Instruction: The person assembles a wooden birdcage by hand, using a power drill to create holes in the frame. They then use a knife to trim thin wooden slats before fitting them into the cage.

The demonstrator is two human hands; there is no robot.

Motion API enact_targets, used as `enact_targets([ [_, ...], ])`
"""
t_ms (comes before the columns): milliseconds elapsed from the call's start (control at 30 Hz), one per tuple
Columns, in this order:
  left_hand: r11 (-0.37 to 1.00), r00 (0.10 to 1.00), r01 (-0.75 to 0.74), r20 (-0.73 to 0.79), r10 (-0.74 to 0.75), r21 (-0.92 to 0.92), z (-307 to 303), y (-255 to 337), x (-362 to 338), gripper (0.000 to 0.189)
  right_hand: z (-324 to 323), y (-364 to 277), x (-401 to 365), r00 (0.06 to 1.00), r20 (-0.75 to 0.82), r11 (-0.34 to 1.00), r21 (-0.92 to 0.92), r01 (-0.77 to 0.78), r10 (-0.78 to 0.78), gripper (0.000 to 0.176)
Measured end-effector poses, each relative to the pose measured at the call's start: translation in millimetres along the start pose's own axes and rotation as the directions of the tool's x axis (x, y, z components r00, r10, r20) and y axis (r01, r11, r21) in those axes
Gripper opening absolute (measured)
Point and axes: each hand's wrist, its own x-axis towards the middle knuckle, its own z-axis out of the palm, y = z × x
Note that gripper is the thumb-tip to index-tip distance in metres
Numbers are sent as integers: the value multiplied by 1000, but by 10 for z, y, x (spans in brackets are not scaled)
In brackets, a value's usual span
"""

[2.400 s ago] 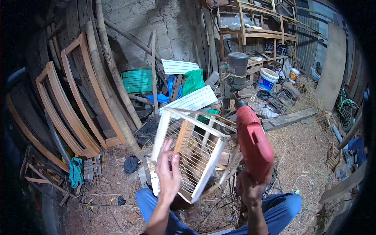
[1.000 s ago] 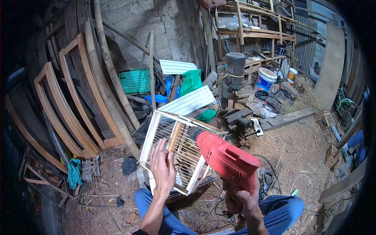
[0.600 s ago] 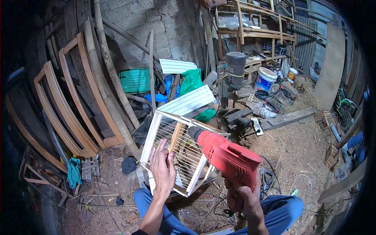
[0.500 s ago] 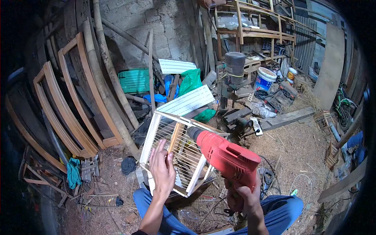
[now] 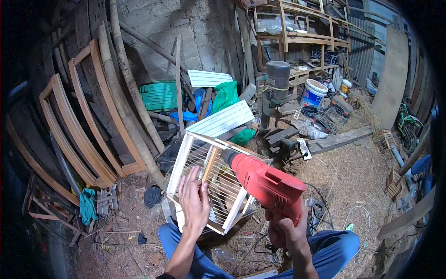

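A red power drill (image 5: pixel 268 181) is gripped by its handle in my right hand (image 5: pixel 289 229), its black chuck pointing up and left over a small wooden cage (image 5: pixel 236 209) with thin parallel bars. The chuck reaches the upper end of a light brown wooden strip (image 5: pixel 211 163) that runs across the bars. My left hand (image 5: pixel 193 200) is held over the cage's near left side, fingers stretched out and thumb tip close to the strip's lower end. The cage stands tilted on the ground between my knees.
White boards (image 5: pixel 223 121) and a green bag (image 5: pixel 225 97) lie behind the cage. Wooden frames (image 5: pixel 79 135) lean along the left wall. A paint bucket (image 5: pixel 314 94) and a timber beam (image 5: pixel 341 141) are at the right, and a cable (image 5: pixel 320 190) trails past the drill.
The drill has shifted slightly to the left and down at its rear end. My left hand has stayed nearly in place over the cage.
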Motion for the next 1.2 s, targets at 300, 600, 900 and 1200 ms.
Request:
enact_targets([
  [300,999,1000,18,-8,-18,-34,21,-4,22,10,17,-78,-26,998,-41,996,-77,-53,50,64],
  [600,998,999,40,-1,-40,-56,29,8,53,14,-27,-139,-38,998,-17,992,-106,-62,61,64],
  [900,995,999,46,0,-46,-88,38,-21,53,16,22,-208,-83,995,-64,992,-104,-77,71,65],
  [1200,994,998,60,-1,-61,-96,27,-6,58,17,45,-336,-101,995,-73,982,-168,-86,74,67],
])
